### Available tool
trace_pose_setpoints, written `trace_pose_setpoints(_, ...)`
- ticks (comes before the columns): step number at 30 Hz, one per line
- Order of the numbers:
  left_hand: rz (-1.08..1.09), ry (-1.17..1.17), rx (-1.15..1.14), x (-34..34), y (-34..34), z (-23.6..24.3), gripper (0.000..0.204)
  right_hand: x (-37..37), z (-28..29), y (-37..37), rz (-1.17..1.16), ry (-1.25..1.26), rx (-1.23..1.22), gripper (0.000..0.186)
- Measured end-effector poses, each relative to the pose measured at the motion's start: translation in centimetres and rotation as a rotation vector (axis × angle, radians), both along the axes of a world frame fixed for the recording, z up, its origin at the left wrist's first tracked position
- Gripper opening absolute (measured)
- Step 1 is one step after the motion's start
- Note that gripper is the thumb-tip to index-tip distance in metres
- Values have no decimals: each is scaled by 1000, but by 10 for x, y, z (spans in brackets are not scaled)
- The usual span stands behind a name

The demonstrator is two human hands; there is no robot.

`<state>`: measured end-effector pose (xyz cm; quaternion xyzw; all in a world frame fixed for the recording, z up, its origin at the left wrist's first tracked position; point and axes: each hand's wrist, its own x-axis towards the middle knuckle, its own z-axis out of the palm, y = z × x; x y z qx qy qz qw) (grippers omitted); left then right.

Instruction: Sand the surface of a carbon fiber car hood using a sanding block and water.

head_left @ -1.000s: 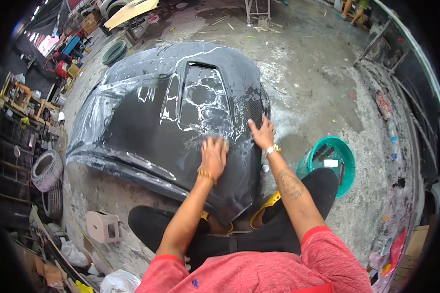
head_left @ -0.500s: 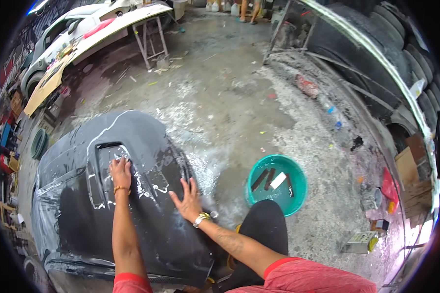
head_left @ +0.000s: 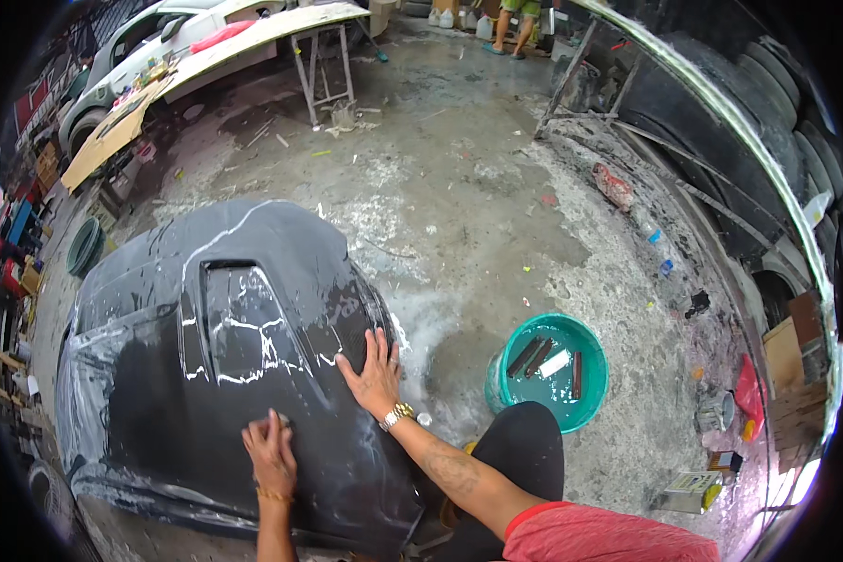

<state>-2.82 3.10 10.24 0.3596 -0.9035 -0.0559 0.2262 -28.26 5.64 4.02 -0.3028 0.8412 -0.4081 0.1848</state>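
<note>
A large dark car hood (head_left: pixel 150 393), wet with streaks of whitish liquid around its raised vent, lies low before me. My left hand (head_left: pixel 270 450) is on its lower middle, fingers bent round something small that I cannot make out. My right hand (head_left: pixel 373 379) rests open with spread fingers near the hood's right edge. To the right, beside my knee, a teal tub (head_left: pixel 595 393) holds water, several dark bars and a white block (head_left: pixel 554 364).
At the back are a long table (head_left: pixel 244 47), a white car (head_left: pixel 126 66) and a person's legs (head_left: pixel 515 33). A metal rack (head_left: pixel 581 70) with tires (head_left: pixel 773 75) lines the right. A green basin (head_left: pixel 86 244) sits behind the hood; clutter (head_left: pixel 749 393) lies at right.
The view has turned and risen from a second ago. In the last half second, my left hand has moved from the vent down toward me, while my right hand stays near the edge.
</note>
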Motion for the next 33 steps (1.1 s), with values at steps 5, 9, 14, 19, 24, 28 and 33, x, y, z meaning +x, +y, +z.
trace_pose_setpoints(5,25,89,-96,-48,-122,-24,35,-10,-19,10,71,6,28,92)
trace_pose_setpoints(9,174,140,-62,-75,-129,-36,31,-33,-34,5,121,98,-124,87)
trace_pose_setpoints(14,259,-37,-34,-116,-14,0,32,-129,-28,-8,78,167,-104,87)
trace_pose_setpoints(19,118,-29,-47,-51,45,5,47,-103,-30,-16,76,132,-49,80)
trace_pose_setpoints(24,234,86,-77,-44,46,-17,46,-86,-33,20,83,133,-91,78)
trace_pose_setpoints(28,376,-17,-165,-69,-49,-3,36,-69,-15,40,87,169,-144,74)
trace_pose_setpoints(33,484,-65,-276,-86,-129,20,29,-58,-2,40,118,170,-169,73)
